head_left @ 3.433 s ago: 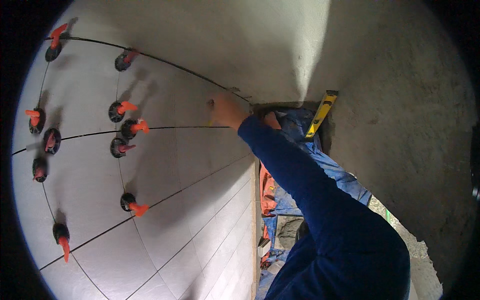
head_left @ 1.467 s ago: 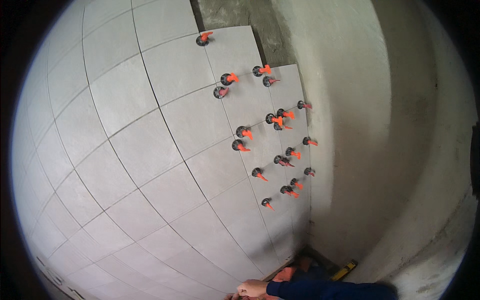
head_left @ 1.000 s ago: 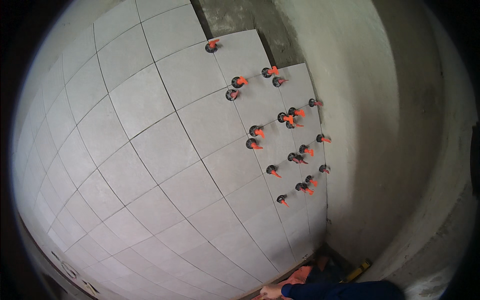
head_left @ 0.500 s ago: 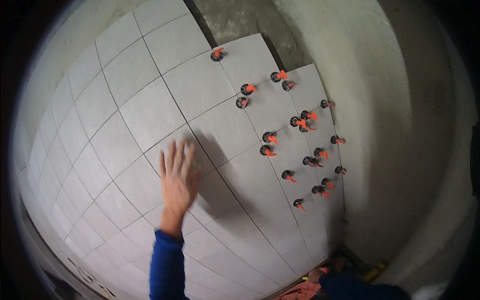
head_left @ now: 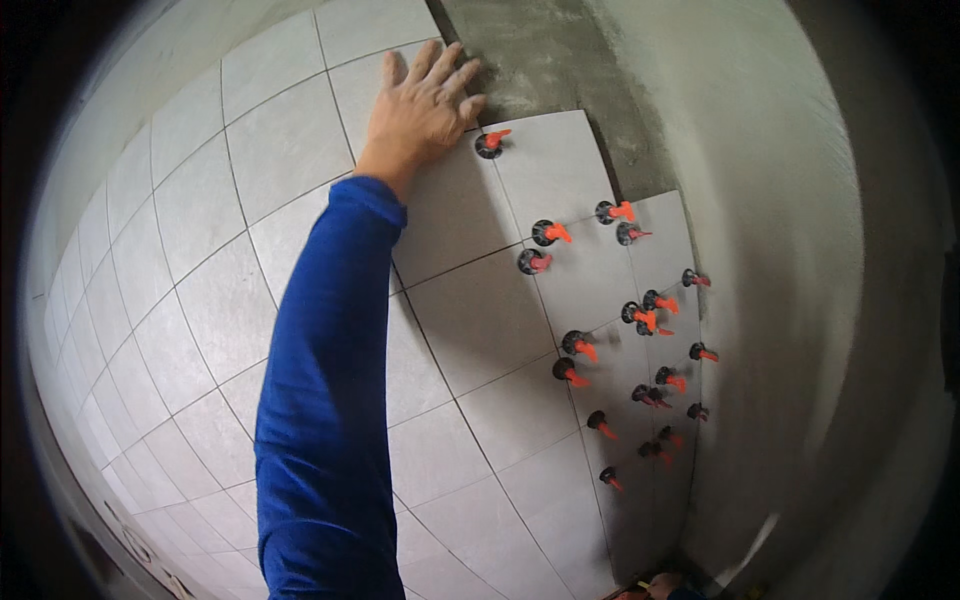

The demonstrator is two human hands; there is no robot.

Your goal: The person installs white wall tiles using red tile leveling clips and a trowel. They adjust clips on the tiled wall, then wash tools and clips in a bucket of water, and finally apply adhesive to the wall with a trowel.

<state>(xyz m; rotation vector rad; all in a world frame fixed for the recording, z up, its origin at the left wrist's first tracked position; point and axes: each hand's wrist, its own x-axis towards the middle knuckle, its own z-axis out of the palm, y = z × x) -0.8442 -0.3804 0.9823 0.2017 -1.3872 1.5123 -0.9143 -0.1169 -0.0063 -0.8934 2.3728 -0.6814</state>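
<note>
Grey tiled wall (head_left: pixel 180 300) is filling the left and centre, square light-grey tiles with thin dark joints, curving toward the rim of the view. Dark marks are running along the bottom-left edge of the tiling, too blurred to tell what they are

Blue sleeve (head_left: pixel 320 400) is coming up from the lower edge, across the tiles. Left hand (head_left: pixel 420 100) is lying flat on the wall near the top, fingers spread and extended, palm against a tile, fingertips reaching the edge where tiling is meeting bare grey mortar (head_left: pixel 540 60). It is gripping nothing

Just right of the hand, touching distance from the thumb side, a tile levelling clip (head_left: pixel 490 143) with black cap and orange wedge is sitting in the joint at the top corner of the upper tile (head_left: pixel 545 165). More black-and-orange clips (head_left: pixel 640 320) are running down the joints of the right-hand tile columns, in pairs and small groups, down toward the floor corner

Right of those, the untiled plastered wall (head_left: pixel 800 250) is meeting the tiled one at an inside corner, rough grey, brightly lit up top, shadowed lower down

Bottom right at the corner, something orange and dark is showing, too small to identify

Right hand is out of frame
</note>
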